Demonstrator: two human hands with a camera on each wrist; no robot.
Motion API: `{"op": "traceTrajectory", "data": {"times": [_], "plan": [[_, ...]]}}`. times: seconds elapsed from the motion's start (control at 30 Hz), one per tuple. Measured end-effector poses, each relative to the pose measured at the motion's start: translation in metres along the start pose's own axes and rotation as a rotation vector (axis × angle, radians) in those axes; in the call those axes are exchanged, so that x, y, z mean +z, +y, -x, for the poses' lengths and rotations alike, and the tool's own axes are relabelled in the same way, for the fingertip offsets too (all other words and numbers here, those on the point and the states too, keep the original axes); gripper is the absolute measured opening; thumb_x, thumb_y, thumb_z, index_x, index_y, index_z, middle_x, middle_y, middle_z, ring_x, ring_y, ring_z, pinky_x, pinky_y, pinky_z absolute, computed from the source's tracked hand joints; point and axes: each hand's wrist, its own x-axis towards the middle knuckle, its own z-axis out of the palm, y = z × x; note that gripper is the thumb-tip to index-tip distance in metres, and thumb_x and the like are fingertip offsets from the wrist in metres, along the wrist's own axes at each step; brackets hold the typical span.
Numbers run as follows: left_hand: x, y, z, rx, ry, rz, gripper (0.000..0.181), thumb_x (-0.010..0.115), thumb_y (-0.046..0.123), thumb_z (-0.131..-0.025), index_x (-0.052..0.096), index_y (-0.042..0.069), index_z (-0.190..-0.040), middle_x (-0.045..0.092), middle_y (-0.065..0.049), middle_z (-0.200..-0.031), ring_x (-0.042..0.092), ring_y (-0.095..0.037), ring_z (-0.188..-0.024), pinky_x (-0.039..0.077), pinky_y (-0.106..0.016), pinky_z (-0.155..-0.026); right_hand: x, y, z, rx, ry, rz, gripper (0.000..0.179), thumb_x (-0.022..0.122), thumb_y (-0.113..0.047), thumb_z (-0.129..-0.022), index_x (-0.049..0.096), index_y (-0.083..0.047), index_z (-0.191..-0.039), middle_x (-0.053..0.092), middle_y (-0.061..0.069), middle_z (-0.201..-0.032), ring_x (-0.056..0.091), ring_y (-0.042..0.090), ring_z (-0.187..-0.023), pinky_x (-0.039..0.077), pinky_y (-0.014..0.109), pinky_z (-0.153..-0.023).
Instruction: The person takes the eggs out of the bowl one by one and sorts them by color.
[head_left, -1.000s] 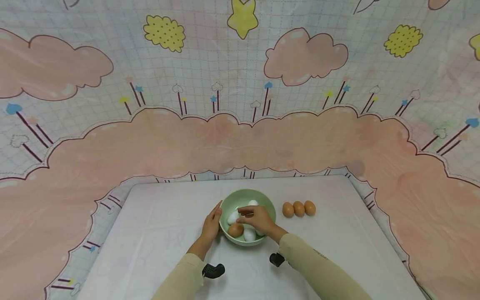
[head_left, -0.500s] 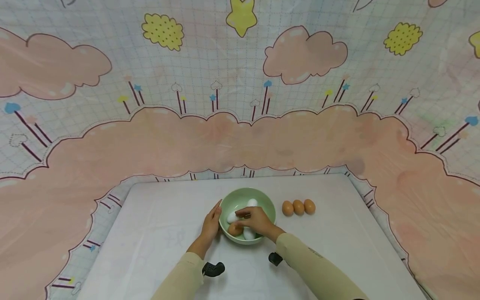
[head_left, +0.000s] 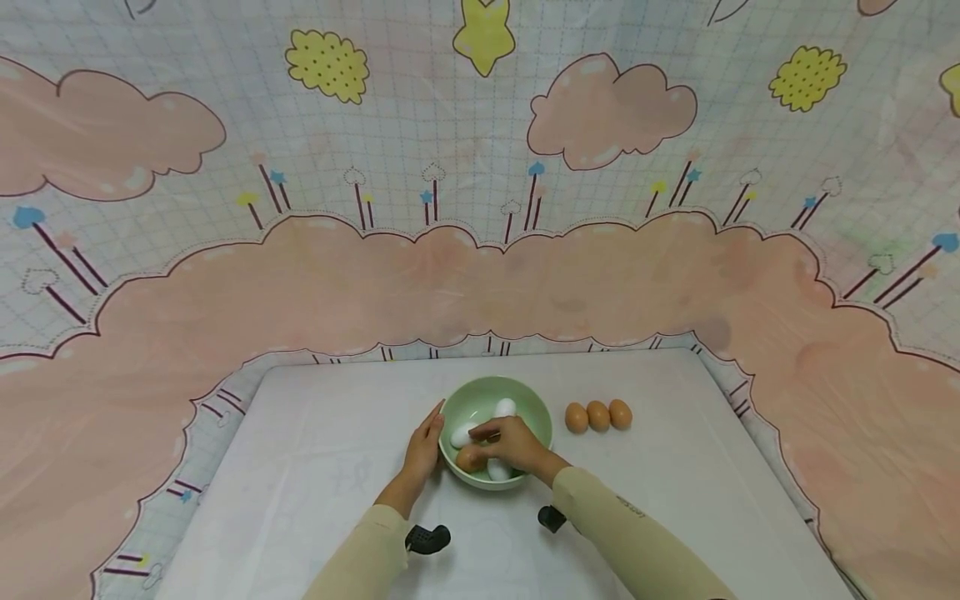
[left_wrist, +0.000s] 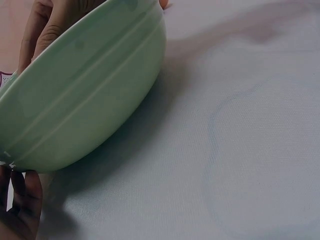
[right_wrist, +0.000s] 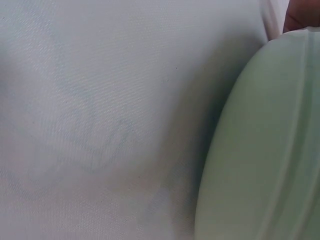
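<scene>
A pale green bowl [head_left: 536, 408] holds several eggs. A white egg [head_left: 506, 407] lies at the back of it. Another white egg [head_left: 461, 435] is at its left side, a third [head_left: 499, 469] at the front. Left of that one sits a brown egg [head_left: 469, 458]. My left hand [head_left: 422, 454] rests against the bowl's left side, fingers fairly straight along the outer wall. From the right, my right hand [head_left: 517, 443] reaches inside, fingertips by the left white egg and thumb overlapping the brown egg. I cannot tell whether the right hand holds an egg.
Three brown eggs [head_left: 598, 416] stand in a row on the white-covered table [head_left: 330, 442], right of the bowl. Behind the table hangs a patterned cloth [head_left: 480, 287]. A black device [head_left: 428, 540] sits by the left wrist, another [head_left: 552, 518] by the right.
My right hand has lowered a little into the bowl, its thumb now over the brown egg. The left white egg has shifted slightly left. My left hand has stayed put.
</scene>
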Motion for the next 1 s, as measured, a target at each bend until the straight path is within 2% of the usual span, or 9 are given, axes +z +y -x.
{"op": "traceTrajectory", "data": {"times": [0.23, 0.37, 0.53, 0.6, 0.7, 0.8, 0.87, 1.0], "plan": [[0.0005, 0.0000, 0.0011, -0.016, -0.013, 0.020, 0.046, 0.037, 0.034, -0.108, 0.042, 0.018, -0.151, 0.042, -0.012, -0.153, 0.046, -0.033, -0.127, 0.038, -0.042, -0.100, -0.0005, 0.0004, 0.0018, 0.010, -0.051, 0.010, 0.040, 0.083, -0.022, -0.079, 0.074, -0.004, -0.114, 0.074, 0.004, -0.110, 0.066, 0.019, -0.109, 0.051, 0.029, -0.094], [0.0001, -0.0005, 0.0023, 0.001, -0.015, -0.002, 0.047, 0.037, 0.035, -0.108, 0.042, 0.016, -0.151, 0.042, -0.015, -0.152, 0.048, -0.034, -0.125, 0.040, -0.042, -0.099, -0.0002, -0.0006, 0.0032, -0.015, -0.072, 0.016, 0.042, 0.084, -0.020, -0.078, 0.073, -0.003, -0.114, 0.074, 0.005, -0.111, 0.066, 0.021, -0.109, 0.051, 0.032, -0.095], [0.0003, -0.0005, 0.0016, 0.005, -0.002, 0.002, 0.048, 0.038, 0.037, -0.108, 0.043, 0.015, -0.150, 0.047, -0.017, -0.148, 0.057, -0.033, -0.095, 0.047, -0.033, -0.076, -0.0001, -0.0009, 0.0025, -0.059, -0.073, 0.077, 0.041, 0.084, -0.019, -0.077, 0.073, -0.003, -0.114, 0.074, 0.005, -0.111, 0.066, 0.019, -0.108, 0.051, 0.030, -0.094], [0.0007, -0.0011, 0.0014, 0.003, 0.003, 0.003, 0.048, 0.038, 0.037, -0.107, 0.043, 0.016, -0.150, 0.048, -0.016, -0.147, 0.056, -0.030, -0.092, 0.045, -0.031, -0.074, 0.0002, -0.0010, 0.0021, -0.066, -0.081, 0.109, 0.042, 0.084, -0.019, -0.078, 0.073, -0.004, -0.115, 0.073, 0.005, -0.112, 0.065, 0.017, -0.108, 0.050, 0.028, -0.094], [0.0010, -0.0017, 0.0011, -0.003, 0.007, 0.014, 0.048, 0.038, 0.037, -0.107, 0.043, 0.016, -0.150, 0.044, -0.015, -0.151, 0.054, -0.032, -0.113, 0.045, -0.038, -0.093, 0.0009, -0.0013, 0.0014, -0.083, -0.097, 0.164, 0.044, 0.084, -0.019, -0.078, 0.072, -0.004, -0.117, 0.073, 0.005, -0.113, 0.064, 0.015, -0.107, 0.049, 0.026, -0.093], [0.0012, -0.0017, 0.0006, 0.003, 0.012, 0.022, 0.048, 0.038, 0.037, -0.107, 0.043, 0.015, -0.150, 0.040, -0.014, -0.153, 0.041, -0.034, -0.136, 0.031, -0.049, -0.113, 0.0017, -0.0025, 0.0011, -0.087, -0.111, 0.197, 0.046, 0.084, -0.019, -0.077, 0.071, -0.004, -0.119, 0.072, 0.004, -0.114, 0.064, 0.014, -0.106, 0.049, 0.026, -0.092], [0.0013, -0.0015, 0.0005, 0.005, 0.011, 0.029, 0.048, 0.038, 0.035, -0.108, 0.042, 0.015, -0.150, 0.039, -0.015, -0.154, 0.036, -0.036, -0.140, 0.026, -0.053, -0.115, 0.0019, -0.0034, 0.0011, -0.088, -0.110, 0.215, 0.047, 0.085, -0.019, -0.076, 0.071, -0.004, -0.118, 0.072, 0.005, -0.113, 0.064, 0.015, -0.106, 0.049, 0.026, -0.091], [0.0021, -0.0022, 0.0008, 0.008, 0.011, 0.027, 0.047, 0.038, 0.033, -0.108, 0.042, 0.013, -0.150, 0.039, -0.016, -0.153, 0.037, -0.037, -0.139, 0.026, -0.053, -0.115, 0.0023, -0.0050, 0.0023, -0.073, -0.104, 0.225, 0.045, 0.085, -0.017, -0.076, 0.072, -0.004, -0.118, 0.072, 0.004, -0.114, 0.064, 0.014, -0.106, 0.049, 0.025, -0.091]]}}
